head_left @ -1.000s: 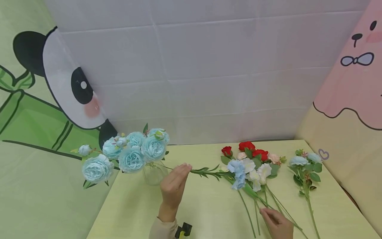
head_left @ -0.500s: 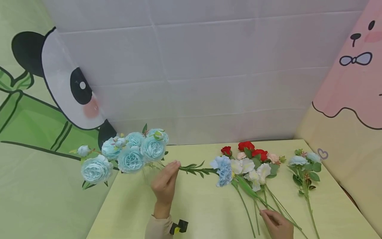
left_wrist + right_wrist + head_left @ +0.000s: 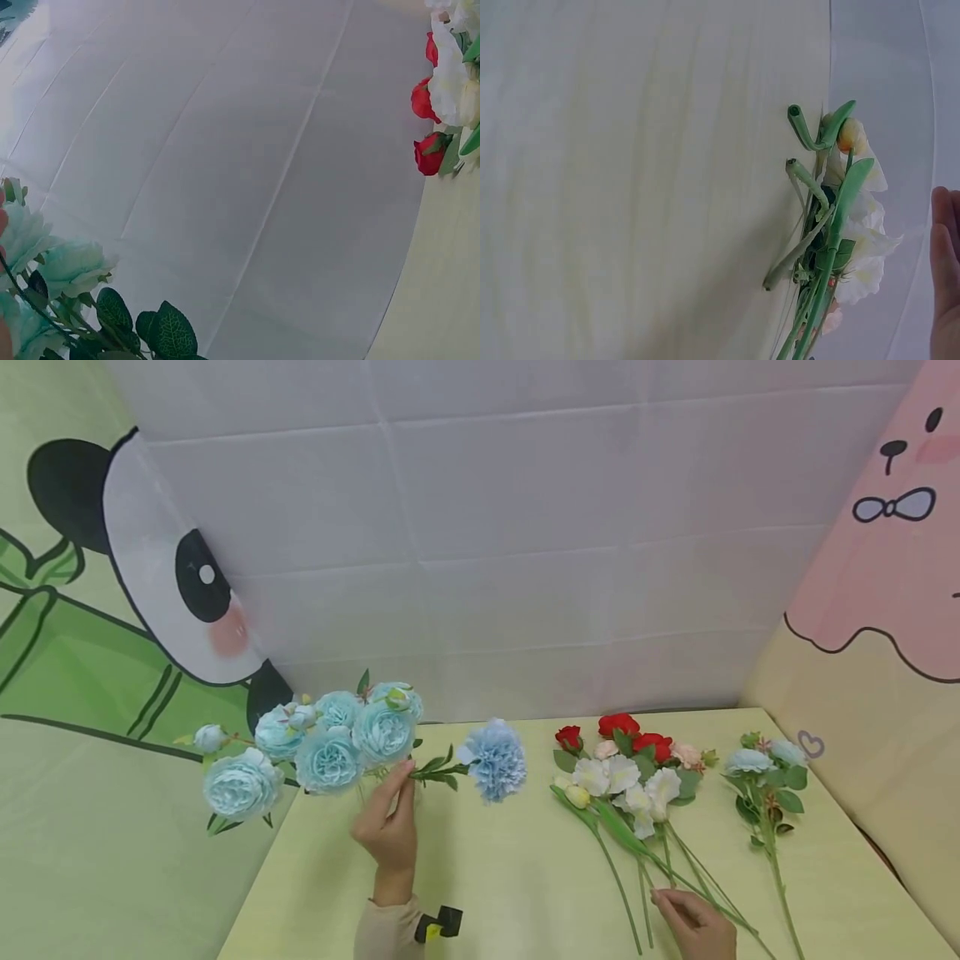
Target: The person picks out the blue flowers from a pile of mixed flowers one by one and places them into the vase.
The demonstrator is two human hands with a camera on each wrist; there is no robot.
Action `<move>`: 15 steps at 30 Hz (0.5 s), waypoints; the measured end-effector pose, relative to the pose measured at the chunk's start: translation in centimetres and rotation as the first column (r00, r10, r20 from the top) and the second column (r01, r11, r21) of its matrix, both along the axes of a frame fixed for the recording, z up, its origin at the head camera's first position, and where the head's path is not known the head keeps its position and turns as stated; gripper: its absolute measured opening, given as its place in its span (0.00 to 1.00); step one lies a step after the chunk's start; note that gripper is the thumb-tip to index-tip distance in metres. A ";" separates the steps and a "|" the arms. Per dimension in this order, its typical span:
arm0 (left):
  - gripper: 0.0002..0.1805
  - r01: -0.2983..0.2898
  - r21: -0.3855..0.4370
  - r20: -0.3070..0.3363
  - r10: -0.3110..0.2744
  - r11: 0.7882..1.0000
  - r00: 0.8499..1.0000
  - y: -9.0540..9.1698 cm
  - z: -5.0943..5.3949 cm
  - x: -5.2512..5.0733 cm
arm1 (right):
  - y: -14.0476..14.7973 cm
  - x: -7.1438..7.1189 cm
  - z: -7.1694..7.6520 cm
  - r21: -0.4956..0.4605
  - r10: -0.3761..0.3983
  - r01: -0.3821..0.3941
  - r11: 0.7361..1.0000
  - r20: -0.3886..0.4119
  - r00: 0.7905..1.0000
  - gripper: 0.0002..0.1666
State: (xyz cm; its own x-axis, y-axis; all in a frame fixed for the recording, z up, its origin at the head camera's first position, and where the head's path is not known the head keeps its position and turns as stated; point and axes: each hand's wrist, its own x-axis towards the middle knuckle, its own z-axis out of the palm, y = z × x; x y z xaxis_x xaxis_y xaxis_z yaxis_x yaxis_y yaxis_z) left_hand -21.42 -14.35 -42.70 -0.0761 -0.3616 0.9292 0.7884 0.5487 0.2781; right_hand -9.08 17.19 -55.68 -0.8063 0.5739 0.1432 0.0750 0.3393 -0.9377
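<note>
the stem of a blue carnation is found pinched between the thumb and fingers of the left hand. the bloom is pointed to the right, the stem lying nearly level; it is set between the vase and the mixed bunch, apart from the latter. the lower end of the stem is hidden behind the hand. the clear vase is partly covered by the same hand, and pale blue roses are leaned leftward above it. a black and yellow mount is worn at the left sleeve.

the right hand is held low beside the bunch's stems, thumb and forefinger brought close together; whether a stem is gripped cannot be told.

in the bunch, red roses are placed at the back, white flowers in front, and a yellow tulip at the left. a separate blue sprig is laid farther right on the table. the table is backed by a creased pale sheet.
</note>
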 end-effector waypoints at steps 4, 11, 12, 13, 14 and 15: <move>0.12 -0.006 0.103 0.036 0.003 0.995 0.999 -0.5 -0.1 0.1 | 0.0 0.1 0.0 -0.027 0.026 -0.025 0.999 0.028 0.999 0.02; 0.13 -0.054 0.217 0.082 0.036 0.975 0.996 -1.3 -0.9 0.0 | -0.2 0.2 -0.2 -0.045 0.057 -0.056 0.997 0.023 0.998 0.03; 0.13 -0.039 0.236 0.082 0.020 0.971 0.996 -1.4 -0.9 0.1 | -0.3 0.2 -0.2 -0.047 0.064 -0.063 0.997 0.022 0.998 0.03; 0.13 -0.024 0.256 0.082 0.003 0.966 0.997 -1.5 -0.9 0.1 | -0.3 0.2 -0.2 -0.045 0.070 -0.069 0.997 0.022 0.997 0.03; 0.14 -0.014 0.275 0.084 -0.010 0.961 0.996 -1.5 -0.9 0.1 | -0.3 0.3 -0.3 -0.042 0.075 -0.074 0.996 0.023 0.997 0.03; 0.14 -0.004 0.293 0.084 -0.022 0.956 0.996 -1.6 -1.0 0.1 | -0.4 0.3 -0.3 -0.039 0.079 -0.078 0.996 0.025 0.997 0.03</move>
State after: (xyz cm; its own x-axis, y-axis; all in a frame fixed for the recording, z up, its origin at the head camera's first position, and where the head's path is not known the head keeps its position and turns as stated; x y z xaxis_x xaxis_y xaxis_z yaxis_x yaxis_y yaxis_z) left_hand -21.36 -16.00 -43.68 -0.1548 -0.6155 0.7727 0.7592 0.4264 0.4917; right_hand -8.79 16.84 -55.95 -0.8525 0.5130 0.1001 0.0745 0.3089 -0.9482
